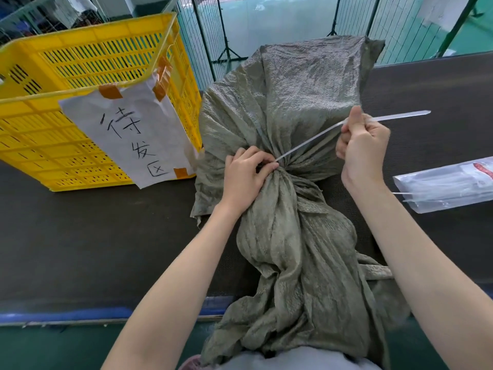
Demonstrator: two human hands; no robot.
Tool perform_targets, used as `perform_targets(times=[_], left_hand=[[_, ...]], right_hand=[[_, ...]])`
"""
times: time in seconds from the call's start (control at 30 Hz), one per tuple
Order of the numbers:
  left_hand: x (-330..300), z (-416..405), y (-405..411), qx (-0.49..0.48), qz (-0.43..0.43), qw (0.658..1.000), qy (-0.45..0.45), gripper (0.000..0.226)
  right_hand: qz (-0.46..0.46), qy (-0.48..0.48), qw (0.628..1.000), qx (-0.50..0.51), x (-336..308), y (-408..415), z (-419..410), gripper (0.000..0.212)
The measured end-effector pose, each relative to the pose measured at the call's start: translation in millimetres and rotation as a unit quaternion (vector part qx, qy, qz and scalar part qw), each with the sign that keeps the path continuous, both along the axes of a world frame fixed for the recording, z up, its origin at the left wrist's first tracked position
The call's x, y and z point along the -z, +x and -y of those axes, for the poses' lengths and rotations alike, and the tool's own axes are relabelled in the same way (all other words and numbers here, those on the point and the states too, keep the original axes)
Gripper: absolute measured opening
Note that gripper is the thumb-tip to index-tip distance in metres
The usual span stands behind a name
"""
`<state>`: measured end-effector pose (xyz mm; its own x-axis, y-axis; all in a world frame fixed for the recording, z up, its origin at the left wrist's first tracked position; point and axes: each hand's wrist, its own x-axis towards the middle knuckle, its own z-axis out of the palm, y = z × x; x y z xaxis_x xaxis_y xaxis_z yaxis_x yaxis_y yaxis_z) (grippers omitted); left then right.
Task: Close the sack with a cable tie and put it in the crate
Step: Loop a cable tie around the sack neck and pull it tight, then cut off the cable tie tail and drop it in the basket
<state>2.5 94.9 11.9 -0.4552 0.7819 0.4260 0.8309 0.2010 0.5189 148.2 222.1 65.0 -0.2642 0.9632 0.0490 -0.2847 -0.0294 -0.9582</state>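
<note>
A grey-green woven sack [298,84] lies on the dark table, its bulging body far from me and its loose mouth hanging over the near edge. Its neck is bunched at the middle. My left hand [246,174] grips that gathered neck, fingers at the tie's head. A white cable tie [309,142] runs taut from the neck up to my right hand [362,148], which is closed around the strap. The tie's free tail sticks out past my right fist. The yellow slatted crate [88,57] stands to the left of the sack, apart from both hands.
A white paper sign [133,134] with handwriting is taped to the crate's front. A clear plastic pack of cable ties [445,185] lies on the table at the right. The dark table [80,231] ends at a blue front edge. Wire fencing stands behind.
</note>
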Motion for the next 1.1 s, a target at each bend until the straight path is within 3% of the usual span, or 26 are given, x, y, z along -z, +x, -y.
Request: perform_targets(times=[0.13,0.53,0.67,0.83,0.9,1.0,1.1], left_hand=[[2.7,-12.6,41.3,-0.003,0.024,1.000,0.008,0.014],[26.1,4.1,47.5,-0.042,0.027,0.999,-0.005,0.010],[31.8,8.6,46.4,-0.053,0.027,0.998,-0.018,0.010],[33.7,4.3,47.3,-0.065,0.012,0.997,-0.029,0.012],[34.7,2.8,46.4,-0.064,0.005,0.998,-0.026,0.012],[37.3,1.8,46.4,-0.064,0.000,0.998,-0.028,0.012],[39.2,1.3,45.7,-0.067,-0.010,0.997,-0.031,0.012]], right_hand=[[-0.049,-0.029,0.998,0.014,-11.0,8.8,-11.3,0.042],[-0.021,-0.005,0.997,-0.072,19.2,34.6,8.4,0.040],[0.131,0.090,0.983,-0.095,33.2,54.6,10.5,0.034],[0.303,0.193,0.933,-0.030,69.5,93.3,10.6,0.021],[0.386,0.229,0.894,-0.003,89.1,108.5,11.0,0.017],[0.556,0.235,0.797,0.015,121.0,132.3,12.2,0.013],[0.680,0.210,0.703,0.004,143.4,148.3,16.5,0.028]])
